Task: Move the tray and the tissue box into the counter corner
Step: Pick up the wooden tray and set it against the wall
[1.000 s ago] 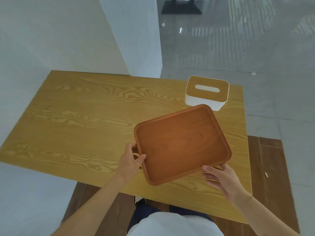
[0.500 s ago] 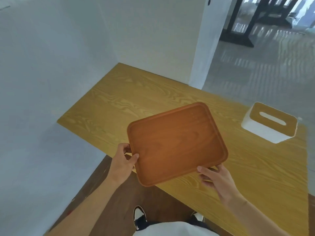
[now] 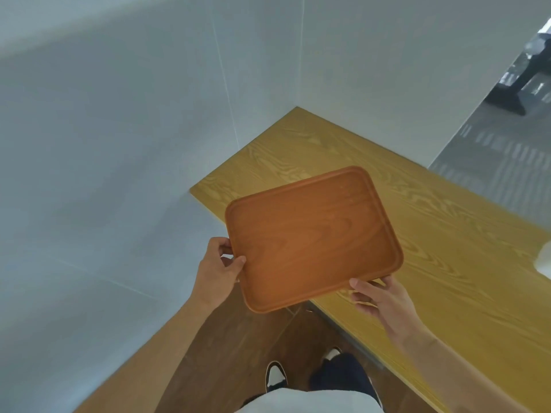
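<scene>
An empty reddish-brown wooden tray (image 3: 310, 236) hangs in the air above the near left end of the yellow wooden counter (image 3: 447, 248), tilted and partly out past the counter's front edge. My left hand (image 3: 219, 269) grips the tray's left edge. My right hand (image 3: 378, 296) holds its near right corner from below. Only a blurred white sliver of the tissue box (image 3: 544, 260) shows at the right border of the view, resting on the counter. The counter corner (image 3: 296, 113), where two white walls meet, lies beyond the tray.
White walls (image 3: 119, 144) close in the counter on the left and at the back. A brown wooden floor (image 3: 226, 353) and my shoes (image 3: 275, 375) are below. Glossy grey floor with a dark stand base (image 3: 518, 87) opens at the far right.
The view has swung left, so the tissue box has slid almost out of the frame on the right. The tray, still in both hands, has travelled left along the counter toward the walled end.
</scene>
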